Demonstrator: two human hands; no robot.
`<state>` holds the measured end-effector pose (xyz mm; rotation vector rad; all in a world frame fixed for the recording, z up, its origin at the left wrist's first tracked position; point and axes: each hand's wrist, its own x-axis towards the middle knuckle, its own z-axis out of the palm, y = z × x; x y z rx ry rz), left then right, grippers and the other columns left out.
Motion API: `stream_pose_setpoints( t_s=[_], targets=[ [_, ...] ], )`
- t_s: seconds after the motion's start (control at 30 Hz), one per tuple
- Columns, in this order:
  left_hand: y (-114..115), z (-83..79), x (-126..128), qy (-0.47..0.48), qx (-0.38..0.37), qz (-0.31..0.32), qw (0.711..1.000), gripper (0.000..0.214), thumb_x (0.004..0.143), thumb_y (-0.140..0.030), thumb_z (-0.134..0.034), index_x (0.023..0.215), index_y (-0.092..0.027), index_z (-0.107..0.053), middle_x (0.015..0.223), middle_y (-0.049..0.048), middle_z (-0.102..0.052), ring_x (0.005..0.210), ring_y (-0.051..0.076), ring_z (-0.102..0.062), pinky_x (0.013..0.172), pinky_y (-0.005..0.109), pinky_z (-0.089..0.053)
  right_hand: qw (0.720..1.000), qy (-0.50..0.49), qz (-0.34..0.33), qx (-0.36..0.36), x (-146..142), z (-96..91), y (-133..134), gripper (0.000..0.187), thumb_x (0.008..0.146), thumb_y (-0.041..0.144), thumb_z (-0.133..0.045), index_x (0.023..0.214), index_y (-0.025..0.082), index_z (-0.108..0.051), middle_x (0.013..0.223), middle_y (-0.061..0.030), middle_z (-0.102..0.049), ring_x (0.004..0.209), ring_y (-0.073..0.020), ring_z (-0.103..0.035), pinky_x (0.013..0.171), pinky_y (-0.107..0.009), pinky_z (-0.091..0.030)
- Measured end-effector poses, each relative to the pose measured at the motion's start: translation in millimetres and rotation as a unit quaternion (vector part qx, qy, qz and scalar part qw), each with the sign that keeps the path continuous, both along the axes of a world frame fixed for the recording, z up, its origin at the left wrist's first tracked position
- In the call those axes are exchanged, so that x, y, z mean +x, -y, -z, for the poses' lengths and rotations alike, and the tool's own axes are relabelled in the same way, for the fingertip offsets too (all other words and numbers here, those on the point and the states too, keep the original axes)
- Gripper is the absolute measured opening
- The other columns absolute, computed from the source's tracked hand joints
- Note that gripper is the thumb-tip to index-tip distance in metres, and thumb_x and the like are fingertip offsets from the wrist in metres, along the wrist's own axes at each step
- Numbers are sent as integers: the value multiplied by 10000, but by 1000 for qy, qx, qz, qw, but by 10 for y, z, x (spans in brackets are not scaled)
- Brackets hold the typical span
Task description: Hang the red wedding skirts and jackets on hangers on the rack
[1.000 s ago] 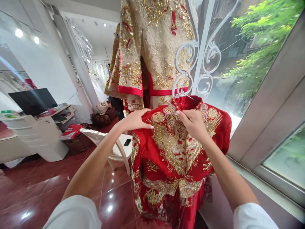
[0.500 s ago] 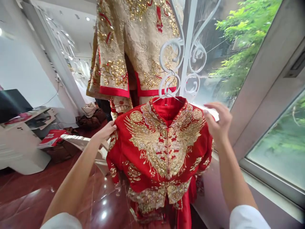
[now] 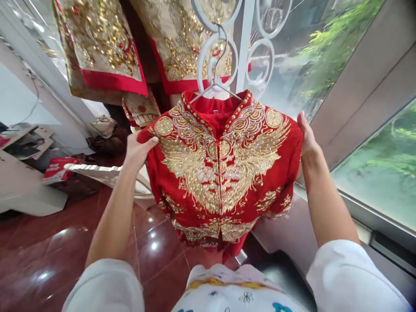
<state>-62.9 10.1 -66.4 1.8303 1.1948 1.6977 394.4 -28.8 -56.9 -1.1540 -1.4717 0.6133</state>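
Observation:
A red jacket (image 3: pixel 224 169) with gold embroidery hangs on a wire hanger (image 3: pixel 216 84) hooked on a white scrolled metal stand (image 3: pixel 242 52). My left hand (image 3: pixel 138 149) grips the jacket's left shoulder, thumb over the cloth. My right hand (image 3: pixel 305 136) presses flat against the jacket's right shoulder, fingers together and stretched upward. The jacket faces me, spread between both hands. Behind and above it hangs a beige and gold gown (image 3: pixel 104 47) with red trim.
A large window (image 3: pixel 367 99) with a grey frame runs along the right, its sill (image 3: pixel 373 225) low beside me. A white plastic chair (image 3: pixel 107 175) stands left of the jacket on the glossy red floor (image 3: pixel 42 255). White desk parts and red boxes (image 3: pixel 56 169) sit far left.
My hands left the jacket's collar and moved apart to its two shoulders. The jacket now hangs spread and facing me, and my view has tilted downward.

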Motion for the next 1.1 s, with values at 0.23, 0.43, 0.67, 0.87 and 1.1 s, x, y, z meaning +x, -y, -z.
stream_pose_setpoints(
  t_s=[0.23,0.43,0.67,0.87,1.1],
  targets=[
    [715,1547,-178,9,117,-324,939,447,818,-532,-382,1023,-149,-488,1005,77,-559,959,189,-537,848,367,-434,900,-82,379,198,-81,1392,694,359,821,523,-428,909,204,-565,955,-66,-606,920,-204,-569,800,-379,-443],
    [1094,2626,190,-78,-153,-192,966,414,784,-397,-473,1093,-122,-476,1069,135,-565,959,210,-554,829,335,-444,963,-30,266,-21,-628,2449,1006,445,634,555,-618,838,164,-554,785,-40,-584,689,-169,-538,631,-314,-442],
    [1319,2609,75,-123,-206,-198,951,250,863,-386,-377,820,-185,-519,799,65,-584,771,190,-545,754,309,-436,934,-97,344,-28,-783,2289,1153,432,846,572,-358,717,182,-491,507,47,-386,428,-94,-361,427,-229,-310],
    [1469,2574,119,-120,-156,-244,949,321,802,-439,-502,971,-166,-494,983,101,-554,971,236,-527,867,386,-433,926,-142,268,-222,-1015,2944,1770,511,766,647,-429,700,155,-548,494,23,-435,407,-109,-398,408,-246,-333],
    [1868,1617,771,-68,-75,-12,995,302,826,-433,-420,1054,-280,-548,948,85,-586,953,262,-564,826,490,-478,902,150,187,-358,-1033,3572,2598,428,836,506,-351,589,221,-554,516,-36,-555,491,-201,-548,509,-314,-403]
  ],
)
